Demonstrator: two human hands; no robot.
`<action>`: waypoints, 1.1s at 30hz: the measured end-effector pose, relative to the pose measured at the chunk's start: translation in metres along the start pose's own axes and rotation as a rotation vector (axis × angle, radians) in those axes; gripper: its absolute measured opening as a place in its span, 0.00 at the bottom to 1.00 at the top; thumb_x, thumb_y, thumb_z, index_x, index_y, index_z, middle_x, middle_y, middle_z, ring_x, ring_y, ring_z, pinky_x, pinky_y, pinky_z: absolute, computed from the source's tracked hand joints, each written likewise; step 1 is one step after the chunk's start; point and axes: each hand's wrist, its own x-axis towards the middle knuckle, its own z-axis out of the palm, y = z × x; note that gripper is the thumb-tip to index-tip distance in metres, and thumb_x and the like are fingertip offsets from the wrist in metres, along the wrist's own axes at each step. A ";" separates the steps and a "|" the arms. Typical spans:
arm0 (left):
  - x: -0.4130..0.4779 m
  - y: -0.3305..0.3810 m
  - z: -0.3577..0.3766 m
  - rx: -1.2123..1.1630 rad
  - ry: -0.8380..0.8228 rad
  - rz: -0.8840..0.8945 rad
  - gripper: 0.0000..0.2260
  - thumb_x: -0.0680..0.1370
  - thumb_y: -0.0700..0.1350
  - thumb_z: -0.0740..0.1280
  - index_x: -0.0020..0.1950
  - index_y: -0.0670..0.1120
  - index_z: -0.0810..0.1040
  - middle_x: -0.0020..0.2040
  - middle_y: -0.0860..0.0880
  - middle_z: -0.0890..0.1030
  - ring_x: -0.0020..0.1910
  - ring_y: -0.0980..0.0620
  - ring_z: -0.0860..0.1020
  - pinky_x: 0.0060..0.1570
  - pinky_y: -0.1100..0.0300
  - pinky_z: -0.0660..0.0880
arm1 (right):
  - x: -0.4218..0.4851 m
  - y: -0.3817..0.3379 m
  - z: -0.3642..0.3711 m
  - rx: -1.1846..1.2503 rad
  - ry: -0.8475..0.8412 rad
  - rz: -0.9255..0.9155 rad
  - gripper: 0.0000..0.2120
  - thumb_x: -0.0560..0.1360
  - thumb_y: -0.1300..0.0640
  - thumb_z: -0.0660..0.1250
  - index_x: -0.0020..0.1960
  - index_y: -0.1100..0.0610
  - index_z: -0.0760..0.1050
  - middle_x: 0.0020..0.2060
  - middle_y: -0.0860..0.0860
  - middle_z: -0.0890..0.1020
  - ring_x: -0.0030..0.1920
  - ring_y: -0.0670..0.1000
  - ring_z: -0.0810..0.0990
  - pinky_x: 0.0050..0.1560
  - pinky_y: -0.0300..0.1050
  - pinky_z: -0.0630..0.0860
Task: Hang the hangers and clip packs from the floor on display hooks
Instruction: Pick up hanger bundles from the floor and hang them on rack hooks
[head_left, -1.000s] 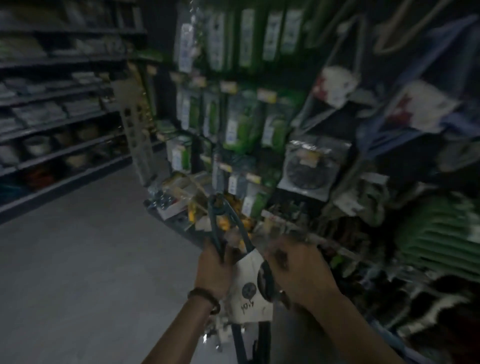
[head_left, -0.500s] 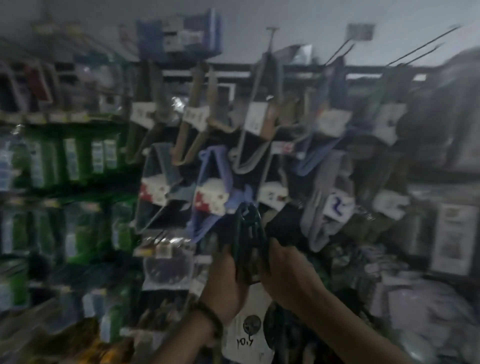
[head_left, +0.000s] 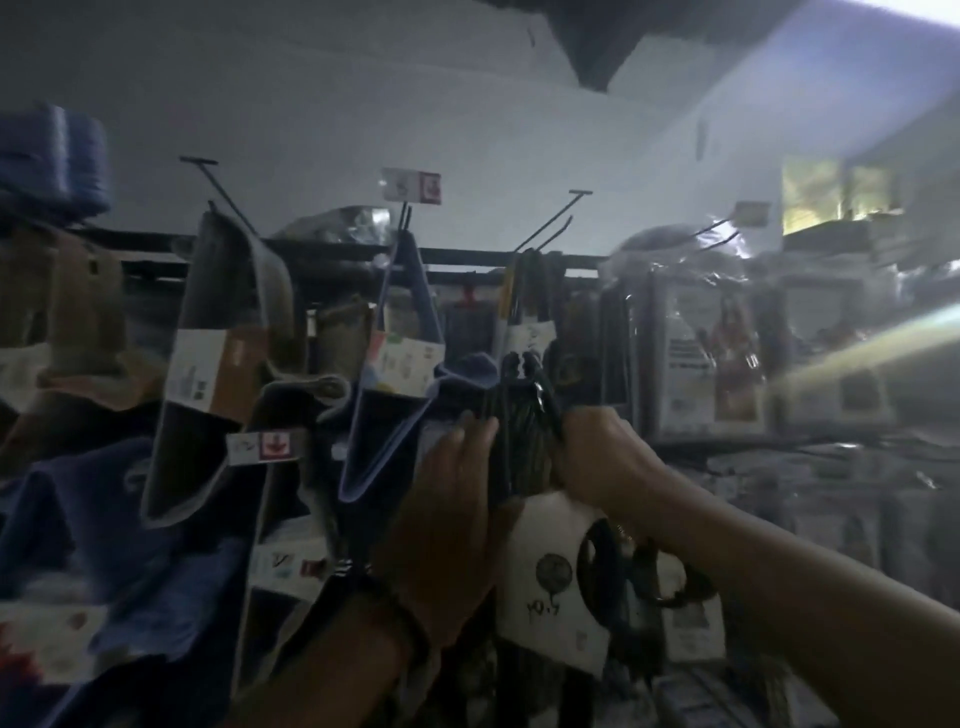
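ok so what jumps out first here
Dead centre, the left hand and right hand grip a black hanger bundle, with its white label dangling below. Just above, a wire display hook juts from the rack, and blue hangers hang to the left.

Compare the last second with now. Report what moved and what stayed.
The bundle of black hangers rose from low near the floor to just below an upper display hook; the camera tilted up with it. Nothing was taken or let go: the left hand and right hand still grip the bundle from either side, and its white tag still hangs below.
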 end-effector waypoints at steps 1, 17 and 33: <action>0.013 -0.003 0.005 0.102 0.004 0.097 0.32 0.84 0.63 0.54 0.84 0.51 0.53 0.84 0.48 0.54 0.82 0.49 0.54 0.79 0.50 0.60 | 0.012 0.006 -0.009 -0.034 0.020 0.011 0.10 0.82 0.57 0.65 0.49 0.62 0.80 0.44 0.56 0.84 0.47 0.58 0.86 0.45 0.52 0.84; 0.201 -0.038 0.048 0.481 -0.051 0.402 0.34 0.81 0.68 0.53 0.84 0.58 0.49 0.85 0.50 0.44 0.84 0.45 0.46 0.78 0.38 0.58 | 0.184 0.041 -0.096 -0.110 0.393 0.015 0.11 0.83 0.61 0.62 0.60 0.66 0.78 0.52 0.62 0.81 0.55 0.64 0.82 0.48 0.50 0.75; 0.275 -0.058 0.113 0.608 -0.057 0.264 0.34 0.80 0.70 0.49 0.83 0.61 0.47 0.84 0.50 0.36 0.83 0.43 0.42 0.77 0.33 0.54 | 0.304 0.091 -0.066 -0.021 0.450 -0.071 0.09 0.80 0.62 0.67 0.58 0.64 0.76 0.44 0.57 0.78 0.41 0.55 0.77 0.41 0.49 0.79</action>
